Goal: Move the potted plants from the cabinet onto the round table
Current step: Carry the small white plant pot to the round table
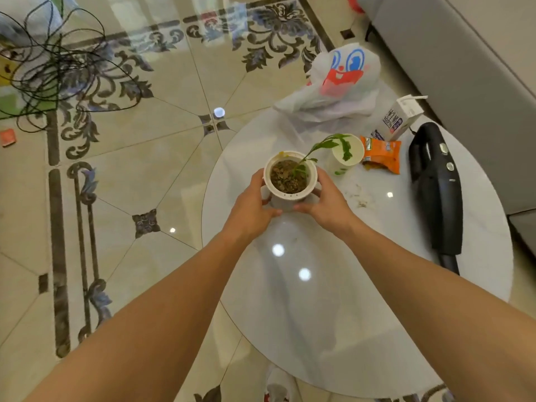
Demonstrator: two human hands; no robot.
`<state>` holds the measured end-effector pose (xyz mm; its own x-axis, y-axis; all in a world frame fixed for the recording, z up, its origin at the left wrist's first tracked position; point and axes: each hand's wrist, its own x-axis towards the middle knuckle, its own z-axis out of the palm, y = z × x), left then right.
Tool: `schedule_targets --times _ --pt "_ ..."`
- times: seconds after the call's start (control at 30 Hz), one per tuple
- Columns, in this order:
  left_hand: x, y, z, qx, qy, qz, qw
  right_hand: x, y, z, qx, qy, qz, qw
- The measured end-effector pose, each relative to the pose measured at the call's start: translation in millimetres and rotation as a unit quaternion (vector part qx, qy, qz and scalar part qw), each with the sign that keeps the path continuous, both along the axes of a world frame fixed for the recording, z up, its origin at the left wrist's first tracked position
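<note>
View: head camera, looking down along both my forearms.
Left hand (pixel 252 204): fingers curled round the left wall of the potted plant (pixel 290 177); thumb on the near side, low by the base.
Right hand (pixel 324 201): fingers curled round the right wall of the same pot; thumb on the near side, close to my left thumb but apart from it.
Potted plant: white pot, upright, gripped between my two palms. Brown soil on top. One thin green stem leans away to the right, past my right fingers.
Pot position: over the round table (pixel 319 314), near its left edge. I cannot tell if the base touches the top.
Just beyond my right fingers: paper cup (pixel 355 156); the stem tip crosses its mouth.
Further right: orange snack packet (pixel 381 155), milk carton (pixel 401 116), black handheld vacuum (pixel 435 184) lying on the table.
Far beyond my fingers: white plastic bag (pixel 342 82) with a cartoon face.
Left of my left hand: patterned floor; tangle of black cable (pixel 58 68) well apart.
</note>
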<state>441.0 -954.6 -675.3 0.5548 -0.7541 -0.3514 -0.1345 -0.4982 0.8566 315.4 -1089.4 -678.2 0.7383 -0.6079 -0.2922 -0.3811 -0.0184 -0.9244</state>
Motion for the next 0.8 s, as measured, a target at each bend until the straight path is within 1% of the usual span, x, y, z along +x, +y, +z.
schedule_targets --times 0.07,0.17,0.33,0.47,0.53,0.63,0.7,0.8 --pt "2.2 0.4 -3.1 0.01 0.001 0.008 1.0 2.6 -3.1 -2.1 0.001 0.003 0.01 1.0" --pt "3.2 -1.5 -5.3 0.015 0.003 0.012 1.0 7.6 -2.1 -4.5 -0.031 0.007 0.033 0.999" --pt "-1.6 -6.7 -2.2 0.001 0.012 0.016 1.0 3.8 2.8 -11.8 -0.022 -0.01 0.0 1.0" --pt "-5.6 -12.9 0.0 -0.012 0.016 -0.004 1.0 -6.4 3.6 -18.1 -0.043 0.036 -0.023 0.998" --pt "-7.9 -14.3 0.3 -0.001 0.024 -0.008 1.0 -10.6 3.8 -19.1 -0.054 0.058 -0.021 0.997" --pt "-12.7 -13.7 -2.1 -0.007 0.005 0.002 1.0 -12.7 4.5 -13.1 -0.044 0.079 -0.015 0.996" --pt "-14.3 -13.3 -3.3 0.003 0.001 0.01 1.0 -12.9 5.0 -7.7 -0.037 0.125 -0.023 0.991" --pt "-13.1 -7.6 -2.7 0.041 0.022 0.018 0.999 -15.1 6.6 -2.9 -0.065 0.266 -0.038 0.961"
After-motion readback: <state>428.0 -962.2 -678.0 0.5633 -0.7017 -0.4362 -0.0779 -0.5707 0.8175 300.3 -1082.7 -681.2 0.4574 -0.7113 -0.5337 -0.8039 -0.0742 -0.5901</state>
